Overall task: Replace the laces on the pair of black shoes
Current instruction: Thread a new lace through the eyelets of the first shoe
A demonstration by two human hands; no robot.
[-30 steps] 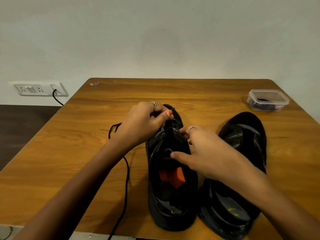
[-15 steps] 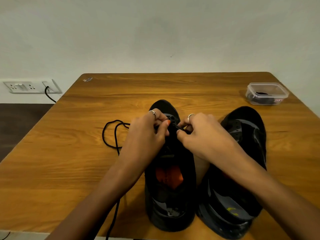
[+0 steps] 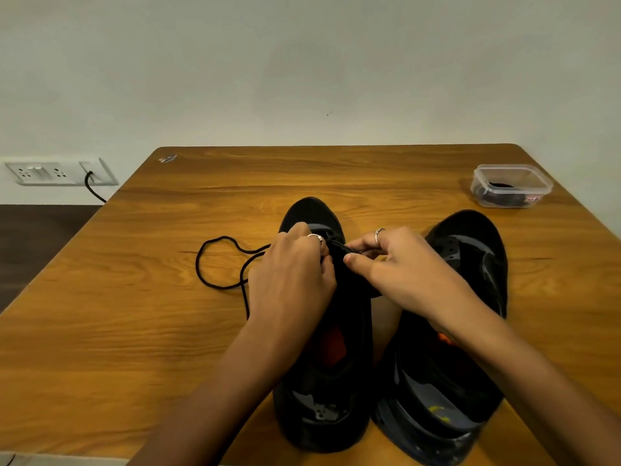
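Note:
Two black shoes stand side by side on the wooden table [image 3: 134, 331], toes pointing away from me. Over the eyelet area of the left shoe [image 3: 322, 391], my left hand [image 3: 292, 274] and my right hand [image 3: 400, 264] meet. Both pinch the black lace [image 3: 218, 264] near the front eyelets, the fingertips curled close together. The lace's free length loops on the table to the left of the shoe and runs back under my left forearm. The right shoe [image 3: 470, 264] lies partly under my right forearm, with no lace visible in it.
A clear plastic lidded box [image 3: 512, 186] with something dark inside sits at the table's far right. A wall socket strip [image 3: 60, 173] with a black cable plugged in is on the wall at left. A small sticker [image 3: 168, 158] marks the far left corner.
My hands moved forward from the shoe's opening to its front eyelets and came together on the lace. The lace loop on the table grew wider to the left.

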